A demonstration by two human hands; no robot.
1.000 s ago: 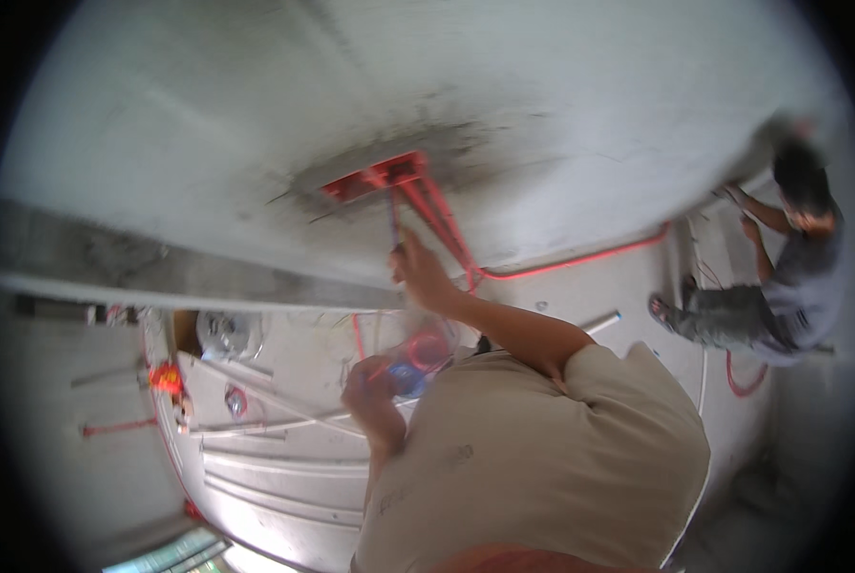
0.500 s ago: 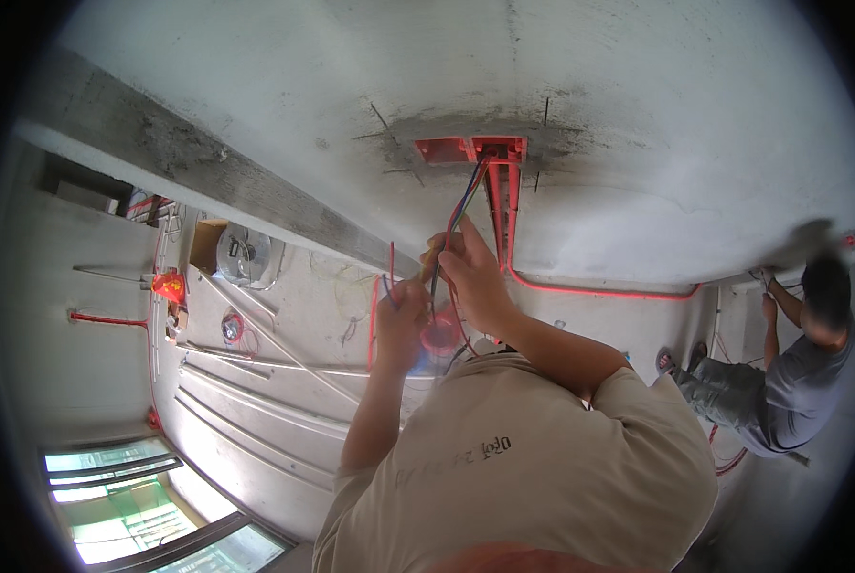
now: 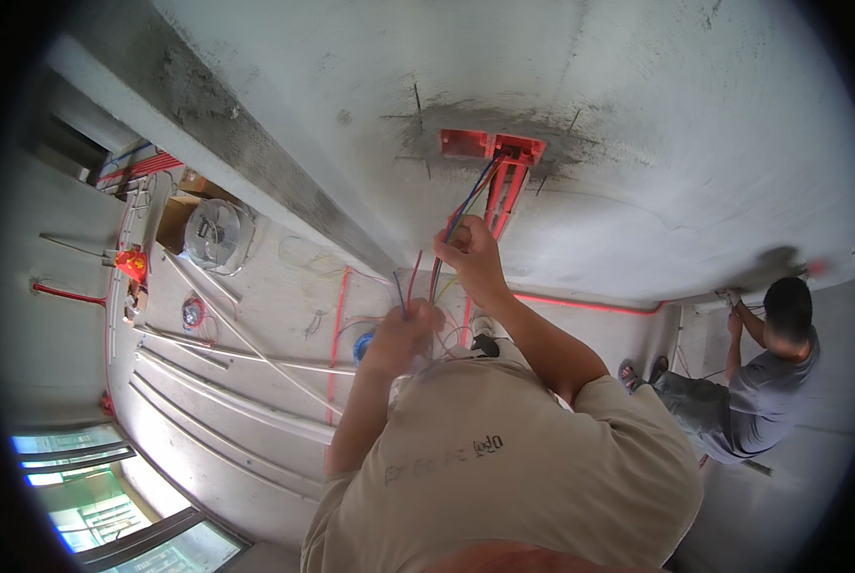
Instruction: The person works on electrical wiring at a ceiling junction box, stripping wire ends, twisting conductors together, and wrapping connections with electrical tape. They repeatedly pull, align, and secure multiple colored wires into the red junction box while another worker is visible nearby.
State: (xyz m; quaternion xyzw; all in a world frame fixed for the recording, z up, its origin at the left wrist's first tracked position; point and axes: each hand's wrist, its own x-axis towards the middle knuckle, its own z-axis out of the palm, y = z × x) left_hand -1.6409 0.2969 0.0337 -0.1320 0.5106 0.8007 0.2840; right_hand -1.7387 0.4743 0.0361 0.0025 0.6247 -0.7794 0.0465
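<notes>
Head view: coloured wires [image 3: 472,194] run from a red wall box [image 3: 467,143].
Right hand [image 3: 475,256] fingers pinch them; left hand [image 3: 406,331] fingers, nearer and left, close around wires.

Below the red wall box [image 3: 465,143], the left hand [image 3: 406,336] looks blurred and hides part of the wires [image 3: 474,193].

From the red double box [image 3: 493,146] set in the grey wall [image 3: 676,124], coloured wires [image 3: 474,193] run down to the right hand [image 3: 471,254], which pinches them below the box. The left hand [image 3: 405,336], lower and to the box's left, is closed around wires, a few ends poking up. Far right of the box a co-worker [image 3: 767,387] reaches to the wall; far left of it stands a round clear drum [image 3: 219,235]
</notes>
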